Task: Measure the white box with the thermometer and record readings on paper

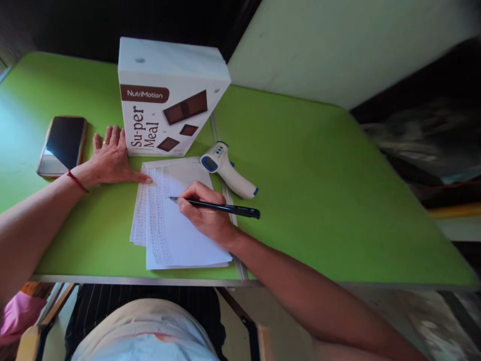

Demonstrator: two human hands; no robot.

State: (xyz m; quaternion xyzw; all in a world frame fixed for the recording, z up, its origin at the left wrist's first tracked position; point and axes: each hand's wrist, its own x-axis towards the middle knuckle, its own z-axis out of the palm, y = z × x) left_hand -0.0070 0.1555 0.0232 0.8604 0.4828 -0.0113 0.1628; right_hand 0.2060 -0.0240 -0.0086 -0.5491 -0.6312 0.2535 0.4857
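My right hand [206, 213] grips a black pen [236, 209], its tip at the top sheet of a small stack of white paper [188, 235]. Rows of small handwriting fill the left part of that sheet; its right part is blank. Another written sheet [138, 220] sticks out from beneath on the left. My left hand [112, 158] lies flat with fingers spread, its thumb on the paper's upper left edge. Its fingertips are close to a white box [150, 118] marked "Su-per Meal", which stands upright behind the paper.
A white and blue handheld thermometer [229, 170] lies at the paper's upper right corner. Left of my left hand is a phone [63, 143] with a dark screen. The green folding table [319, 200] has a metal front edge and a centre seam. A pale wall [319, 45] rises behind it.
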